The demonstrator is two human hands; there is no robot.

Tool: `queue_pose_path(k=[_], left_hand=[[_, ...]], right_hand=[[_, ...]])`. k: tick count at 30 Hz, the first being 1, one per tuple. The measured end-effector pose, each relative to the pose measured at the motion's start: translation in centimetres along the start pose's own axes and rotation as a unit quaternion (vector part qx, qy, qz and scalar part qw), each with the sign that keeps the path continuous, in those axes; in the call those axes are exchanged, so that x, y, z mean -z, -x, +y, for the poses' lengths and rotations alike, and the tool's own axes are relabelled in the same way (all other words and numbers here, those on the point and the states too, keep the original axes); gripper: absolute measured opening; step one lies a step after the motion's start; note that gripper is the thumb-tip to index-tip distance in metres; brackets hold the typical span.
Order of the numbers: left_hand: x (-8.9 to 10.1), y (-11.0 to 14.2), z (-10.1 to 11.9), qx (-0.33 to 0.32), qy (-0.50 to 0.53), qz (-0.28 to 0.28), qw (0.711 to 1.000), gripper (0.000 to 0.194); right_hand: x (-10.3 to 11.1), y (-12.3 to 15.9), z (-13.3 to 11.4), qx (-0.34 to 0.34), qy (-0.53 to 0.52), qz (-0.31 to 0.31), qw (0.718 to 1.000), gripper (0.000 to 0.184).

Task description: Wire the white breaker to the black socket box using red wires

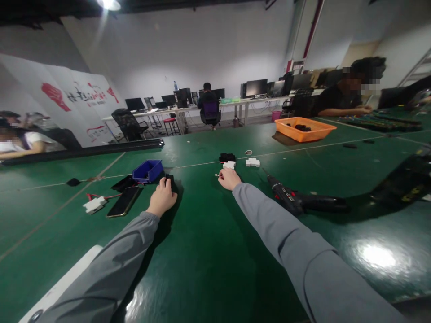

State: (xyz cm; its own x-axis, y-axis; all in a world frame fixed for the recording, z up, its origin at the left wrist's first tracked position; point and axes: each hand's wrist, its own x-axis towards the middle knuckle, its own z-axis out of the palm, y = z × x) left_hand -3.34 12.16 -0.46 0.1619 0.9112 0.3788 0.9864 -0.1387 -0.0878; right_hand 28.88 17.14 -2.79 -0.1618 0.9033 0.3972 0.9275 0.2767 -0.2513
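My left hand [162,197] is closed, its fingers curled over a small black block [170,178] on the green table, just right of a blue parts bin [147,171]. Between the fingertips of my right hand [230,179], a small silvery piece [216,175] sticks out to the left; its kind is too small to tell. Right beyond those fingers lies a white plastic block [229,165], with a black block [226,157] behind it. A second white block [252,162] rests farther right, near a small ring-shaped piece [248,152].
A black power drill [292,197] lies right of my right forearm, its bit pointing away. Left are a phone [124,202] and a white block with red wires [95,204]. An orange tray [305,130] holds dark parts. A co-worker [350,92] sits at far right.
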Motion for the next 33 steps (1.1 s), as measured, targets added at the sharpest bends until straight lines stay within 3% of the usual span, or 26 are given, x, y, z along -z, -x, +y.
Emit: queue_pose_path(k=[6, 13, 21, 33], left_hand=[[0.2, -0.1, 0.0, 0.015, 0.023, -0.005, 1.0, 0.066], [0.1, 0.0, -0.1, 0.024, 0.02, -0.012, 0.999, 0.065], [-0.1, 0.0, -0.1, 0.036, 0.022, -0.009, 0.999, 0.067], [-0.2, -0.3, -0.1, 0.03, -0.003, -0.026, 0.999, 0.069]], right_hand=[[0.8, 0.2, -0.5, 0.007, 0.026, -0.012, 1.0, 0.012], [0.3, 0.2, -0.6, 0.043, 0.035, 0.007, 0.998, 0.012], [-0.3, -0.2, -0.3, 0.041, 0.011, 0.025, 0.999, 0.027], [-0.6, -0.6, -0.5, 0.002, -0.01, 0.047, 0.999, 0.008]])
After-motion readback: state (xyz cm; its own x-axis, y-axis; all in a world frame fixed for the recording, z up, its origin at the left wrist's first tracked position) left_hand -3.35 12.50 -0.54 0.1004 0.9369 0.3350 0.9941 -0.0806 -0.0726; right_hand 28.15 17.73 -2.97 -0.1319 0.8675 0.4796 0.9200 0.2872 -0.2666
